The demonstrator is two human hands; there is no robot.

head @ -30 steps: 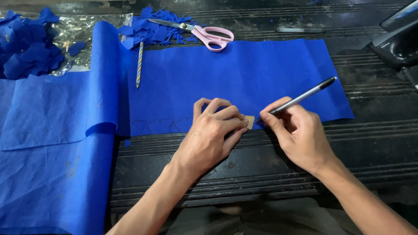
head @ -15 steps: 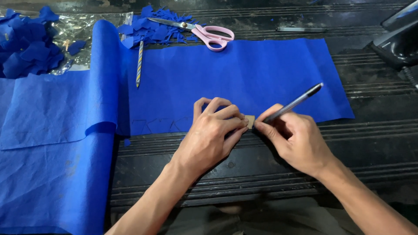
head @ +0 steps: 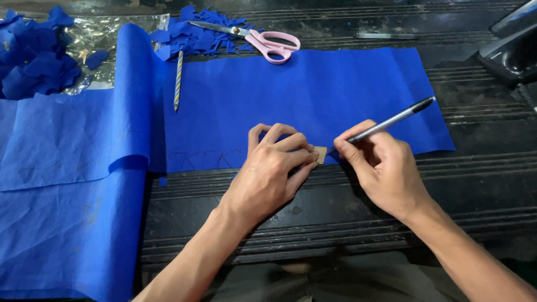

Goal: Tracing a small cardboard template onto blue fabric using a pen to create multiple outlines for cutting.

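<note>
A long sheet of blue paper [head: 313,95] lies across a dark ridged table [head: 335,212]. My left hand [head: 274,168] presses a small tan cardboard piece [head: 320,154] flat on the paper's near edge. My right hand [head: 380,168] holds a dark pen [head: 391,120] with its tip beside that piece. Faint pen lines of zigzag shapes run along the paper's near edge to the left of my left hand.
Pink-handled scissors [head: 263,39] lie at the paper's far edge among blue paper scraps [head: 196,39]. A striped pencil [head: 178,81] rests on the paper. More blue scraps [head: 33,50] are piled far left. A dark machine [head: 512,45] stands far right. Another pen [head: 386,36] lies at the back.
My right hand has shifted slightly left, bringing the pen tip against the cardboard piece. My left hand has stayed in place.
</note>
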